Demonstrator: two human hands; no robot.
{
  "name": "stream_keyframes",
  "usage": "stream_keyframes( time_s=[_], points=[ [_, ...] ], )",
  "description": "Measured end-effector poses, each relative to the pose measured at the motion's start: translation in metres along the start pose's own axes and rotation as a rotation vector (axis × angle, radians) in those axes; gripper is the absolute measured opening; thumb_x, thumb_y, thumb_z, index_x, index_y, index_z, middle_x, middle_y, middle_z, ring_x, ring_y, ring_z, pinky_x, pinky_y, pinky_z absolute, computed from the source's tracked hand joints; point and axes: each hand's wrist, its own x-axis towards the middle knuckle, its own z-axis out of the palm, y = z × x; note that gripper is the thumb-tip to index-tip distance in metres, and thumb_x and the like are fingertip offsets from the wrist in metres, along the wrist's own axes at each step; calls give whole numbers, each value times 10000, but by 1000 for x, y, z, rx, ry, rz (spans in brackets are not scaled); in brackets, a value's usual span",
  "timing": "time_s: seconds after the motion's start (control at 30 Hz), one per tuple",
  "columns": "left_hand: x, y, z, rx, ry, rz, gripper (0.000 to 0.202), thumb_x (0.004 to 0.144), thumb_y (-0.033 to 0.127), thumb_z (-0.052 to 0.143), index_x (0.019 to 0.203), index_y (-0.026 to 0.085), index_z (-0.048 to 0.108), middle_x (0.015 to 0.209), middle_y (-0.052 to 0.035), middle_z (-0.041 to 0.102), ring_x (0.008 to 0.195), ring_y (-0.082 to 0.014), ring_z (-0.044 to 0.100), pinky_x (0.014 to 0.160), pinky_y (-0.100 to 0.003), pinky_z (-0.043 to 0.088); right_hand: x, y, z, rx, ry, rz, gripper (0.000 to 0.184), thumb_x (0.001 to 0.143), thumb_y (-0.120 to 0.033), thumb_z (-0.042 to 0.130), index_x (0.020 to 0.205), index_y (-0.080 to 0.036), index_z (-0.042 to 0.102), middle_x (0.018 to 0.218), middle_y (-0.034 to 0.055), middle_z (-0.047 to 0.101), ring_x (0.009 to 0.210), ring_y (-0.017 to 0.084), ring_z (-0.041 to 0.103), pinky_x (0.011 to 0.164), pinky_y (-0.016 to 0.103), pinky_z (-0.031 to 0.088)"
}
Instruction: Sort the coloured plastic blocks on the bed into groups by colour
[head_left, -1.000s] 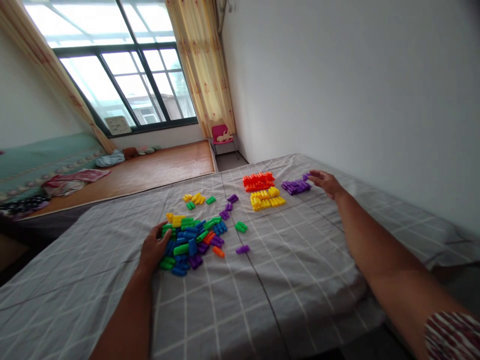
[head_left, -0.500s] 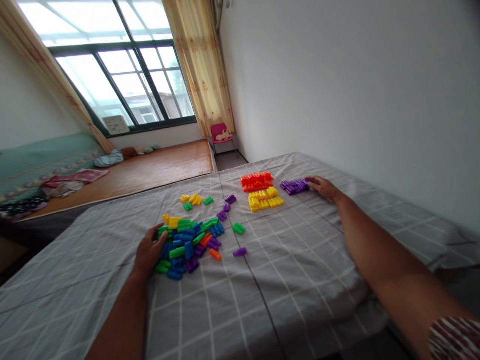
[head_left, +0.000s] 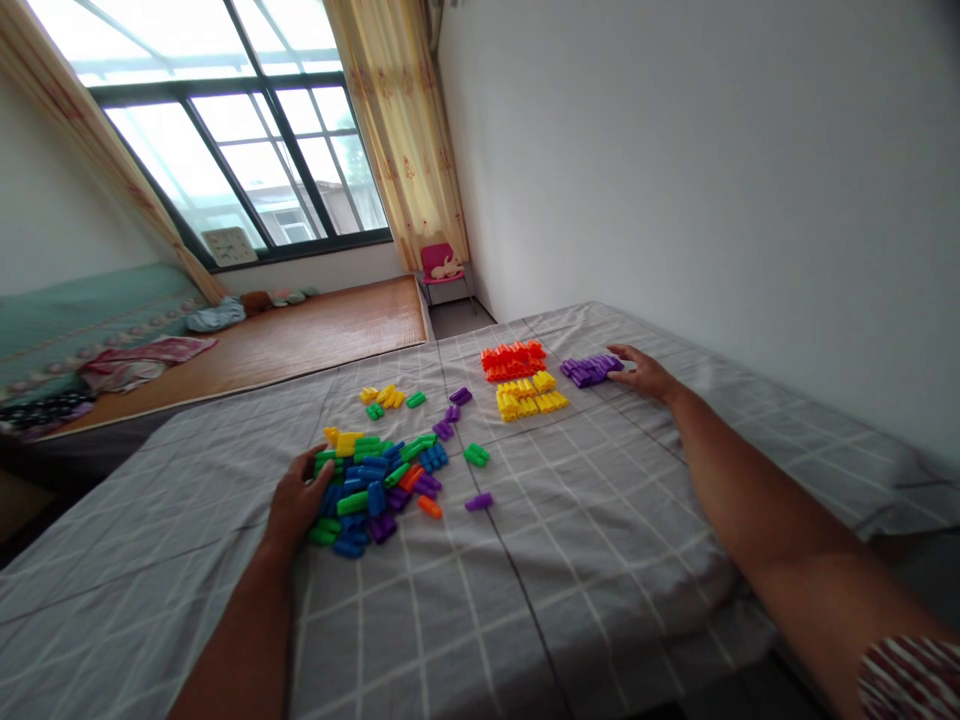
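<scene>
My left hand point(head_left: 298, 495) rests against the left edge of a mixed heap of plastic toy blocks point(head_left: 375, 492), blue, green, purple, yellow and orange. Its thumb and fingers are apart, and I see nothing gripped in them. At the far right, my right hand point(head_left: 643, 374) is at the end of a row of purple blocks point(head_left: 590, 370), thumb and fingers spread around its edge. Left of that row stand stacked orange-red blocks point(head_left: 513, 362), with rows of yellow blocks point(head_left: 531, 398) just in front.
Loose pieces lie between the heap and the rows: a green block point(head_left: 476, 455), a purple block point(head_left: 478, 502), an orange block point(head_left: 430, 507) and several yellow ones point(head_left: 388, 397). A grey checked sheet point(head_left: 450, 620) covers the surface. A white wall point(head_left: 712, 180) bounds the right side.
My right hand's fingers have opened at the end of the purple row, the thumb now lower and apart. My left hand stays at the heap. The view has shifted slightly.
</scene>
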Motion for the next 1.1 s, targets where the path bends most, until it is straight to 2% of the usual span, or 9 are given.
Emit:
stream_keyframes(
  time_s=[0.17, 0.3, 0.43, 0.53, 0.87, 1.1],
  points=[
    [-1, 3, -2, -5, -21, -7, 624, 785, 518, 514, 1288, 156, 581, 1171, -138, 680, 1073, -280, 642, 938, -402, 509, 1, 6, 4, -5, -28, -30, 704, 709, -254, 671, 1384, -222, 472, 1374, 143, 560, 1265, 307, 514, 925, 445, 480],
    [-2, 4, -2, -7, -16, -9, 638, 779, 523, 510, 1289, 146, 582, 1187, -141, 674, 1081, -280, 639, 943, -396, 508, 2, 7, 8, -36, -45, -42, 628, 705, -207, 620, 1326, -232, 531, 1366, 101, 569, 1208, 277, 553, 912, 408, 503],
    [-2, 6, -2, -3, -13, -9, 647, 770, 525, 515, 1286, 139, 586, 1159, -140, 682, 1045, -275, 651, 919, -387, 519, 6, 10, 8, -43, 12, -99, 514, 709, -187, 581, 1222, -216, 607, 1273, 76, 632, 1199, 249, 568, 1019, 415, 449],
    [-1, 6, -2, 17, -8, -2, 640, 773, 523, 513, 1279, 140, 590, 1135, -137, 689, 1023, -275, 656, 913, -398, 519, 8, 14, 7, -16, 66, -116, 452, 717, -194, 572, 1165, -197, 633, 1205, 81, 666, 1145, 239, 606, 1053, 415, 425],
    [1, -2, 0, 32, 1, 22, 616, 785, 518, 512, 1272, 151, 600, 1162, -136, 685, 1040, -275, 652, 911, -391, 520, 9, 17, 14, 84, 56, -81, 395, 665, -231, 649, 1059, -213, 628, 1078, 75, 708, 1055, 250, 646, 966, 427, 488],
    [1, -1, 0, 17, -7, 3, 640, 781, 526, 515, 1290, 145, 588, 1156, -139, 684, 1053, -276, 647, 924, -399, 514, 11, 22, 10, 88, 127, -27, 343, 675, -317, 716, 986, -206, 622, 1010, 85, 717, 982, 250, 663, 930, 443, 508]
  ],
)
